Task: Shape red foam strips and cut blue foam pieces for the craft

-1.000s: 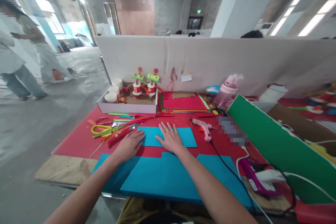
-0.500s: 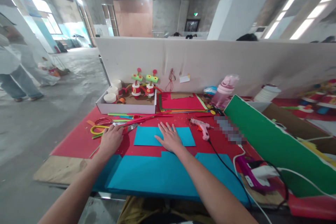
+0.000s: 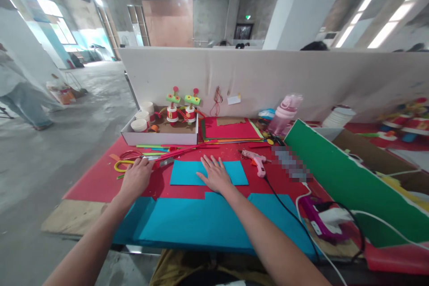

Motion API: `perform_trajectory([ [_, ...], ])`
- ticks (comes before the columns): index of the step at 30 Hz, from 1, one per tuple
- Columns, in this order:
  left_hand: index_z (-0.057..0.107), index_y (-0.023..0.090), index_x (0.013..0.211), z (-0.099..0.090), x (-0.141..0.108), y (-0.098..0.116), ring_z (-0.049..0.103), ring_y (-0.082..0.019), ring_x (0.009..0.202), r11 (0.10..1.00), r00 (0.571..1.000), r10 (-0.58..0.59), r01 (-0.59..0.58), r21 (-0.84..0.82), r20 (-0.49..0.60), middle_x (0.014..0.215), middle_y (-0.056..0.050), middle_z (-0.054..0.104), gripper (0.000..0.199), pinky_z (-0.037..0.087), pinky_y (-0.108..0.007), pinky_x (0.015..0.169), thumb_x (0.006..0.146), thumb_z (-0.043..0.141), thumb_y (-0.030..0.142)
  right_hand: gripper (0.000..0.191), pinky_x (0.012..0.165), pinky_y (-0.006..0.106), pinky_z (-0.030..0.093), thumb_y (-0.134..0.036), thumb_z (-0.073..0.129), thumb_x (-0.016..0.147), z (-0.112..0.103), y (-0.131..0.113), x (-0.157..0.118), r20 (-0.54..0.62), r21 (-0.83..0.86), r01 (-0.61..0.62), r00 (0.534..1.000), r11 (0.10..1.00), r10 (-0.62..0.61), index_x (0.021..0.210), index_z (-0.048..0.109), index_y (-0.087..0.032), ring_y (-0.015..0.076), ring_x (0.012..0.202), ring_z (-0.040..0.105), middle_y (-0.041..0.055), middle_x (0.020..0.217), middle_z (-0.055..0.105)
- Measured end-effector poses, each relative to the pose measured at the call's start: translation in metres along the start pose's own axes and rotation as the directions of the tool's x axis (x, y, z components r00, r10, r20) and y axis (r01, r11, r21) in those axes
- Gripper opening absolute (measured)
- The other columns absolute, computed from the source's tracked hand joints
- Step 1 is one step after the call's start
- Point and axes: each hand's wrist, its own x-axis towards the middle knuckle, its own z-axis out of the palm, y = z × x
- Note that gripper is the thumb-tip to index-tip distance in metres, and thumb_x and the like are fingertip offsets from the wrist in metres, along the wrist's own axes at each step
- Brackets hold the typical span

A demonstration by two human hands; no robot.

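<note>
My right hand (image 3: 216, 175) lies flat with spread fingers on a folded blue sheet of paper or card (image 3: 182, 173), which rests on the red table covering. To its left, my left hand (image 3: 136, 178) is low over the table, fingers loosely bent and apart, with no object visibly gripped. Beside its fingertips lies a flat grey cutter-like tool with a red part (image 3: 165, 163). Scissors with a yellow handle loop (image 3: 119, 166) are just beyond that hand, partly covered by it. A larger blue sheet (image 3: 187, 223) spreads along the front edge, under my forearms.
A pink glue gun (image 3: 257, 161) with a black cord lies right of the paper. Behind are paper strips (image 3: 191, 148), a white tray (image 3: 161, 139) with cups and two paper figures, and red sheets (image 3: 231, 130). A green board (image 3: 338, 178) and purple power strip (image 3: 323, 221) stand right.
My left hand has shifted slightly left and toward me, away from the cutter-like tool. My right hand stays flat on the blue paper. A person at far left has moved.
</note>
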Motion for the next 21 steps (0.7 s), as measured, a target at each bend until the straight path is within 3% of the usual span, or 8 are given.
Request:
perform_trajectory([
  [8, 0.061, 0.022, 0.121, -0.006, -0.005, 0.001, 0.051, -0.03, 0.105, 0.997, 0.997, 0.076, -0.076, 0.011, 0.008, 0.11, -0.014, 0.06, 0.04, 0.043, -0.04, 0.08, 0.089, 0.037, 0.017, 0.08, 0.115, 0.048, 0.005, -0.069, 0.009, 0.089, 0.003, 0.001, 0.0, -0.035, 0.014, 0.006, 0.999, 1.0, -0.006, 0.151, 0.019, -0.02, 0.0277, 0.144, 0.014, 0.0032, 0.157, 0.017],
  [16, 0.061, 0.025, 0.12, 0.001, -0.023, -0.007, 0.052, -0.026, 0.11, 0.973, 0.975, 0.214, -0.207, -0.103, 0.065, 0.116, -0.01, 0.06, 0.038, 0.04, -0.04, 0.094, 0.089, 0.04, 0.018, 0.079, 0.115, 0.048, 0.004, -0.068, 0.01, 0.089, 0.004, 0.001, 0.001, -0.024, 0.007, 0.002, 1.0, 1.0, -0.002, 0.151, 0.018, -0.02, 0.0284, 0.144, 0.014, 0.0033, 0.157, 0.016],
  [21, 0.061, 0.025, 0.119, 0.002, -0.034, -0.014, 0.054, -0.024, 0.11, 0.957, 0.961, 0.261, -0.245, -0.152, 0.092, 0.119, -0.01, 0.06, 0.038, 0.041, -0.038, 0.095, 0.091, 0.037, 0.017, 0.079, 0.115, 0.049, 0.004, -0.068, 0.01, 0.089, 0.003, 0.001, 0.001, -0.013, -0.002, 0.0, 1.0, 1.0, 0.0, 0.151, 0.018, -0.02, 0.0287, 0.144, 0.013, 0.0044, 0.157, 0.016],
])
